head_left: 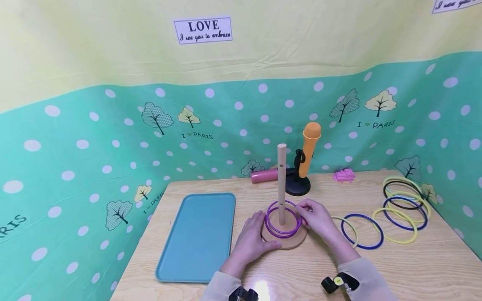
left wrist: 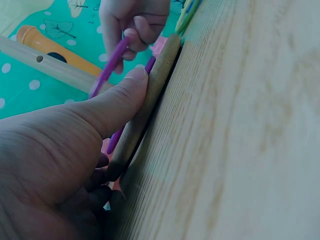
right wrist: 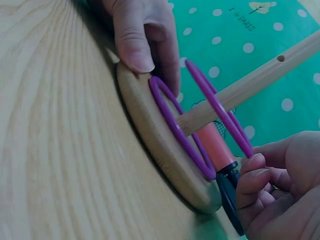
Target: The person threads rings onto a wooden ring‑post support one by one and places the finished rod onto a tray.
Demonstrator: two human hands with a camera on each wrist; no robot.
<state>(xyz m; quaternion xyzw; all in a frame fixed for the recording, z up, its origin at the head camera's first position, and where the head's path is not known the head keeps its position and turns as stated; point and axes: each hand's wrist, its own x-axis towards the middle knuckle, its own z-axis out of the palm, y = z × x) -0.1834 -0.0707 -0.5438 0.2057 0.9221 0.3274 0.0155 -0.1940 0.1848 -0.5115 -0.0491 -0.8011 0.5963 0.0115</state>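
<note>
Purple ring (head_left: 285, 207) sits tilted around wooden peg (head_left: 281, 179), pinched at its far edge by right hand (head_left: 316, 217); a second purple ring (head_left: 280, 231) lies flat on round base (head_left: 291, 241). Left hand (head_left: 251, 240) presses on the base rim, thumb flat against it, fingers not curled round it. Risk: a crooked release could catch the ring on the peg; slack left pressure might let the base slide on table (head_left: 414, 267).

Table (head_left: 414, 267) is pale wood-grain with a slight sheen; peg (head_left: 281, 184) and base (head_left: 290, 241) are matt bare wood; purple ring (head_left: 283, 221) looks smooth glossy plastic; tray (head_left: 199, 236) by the left edge is matt plastic
</note>
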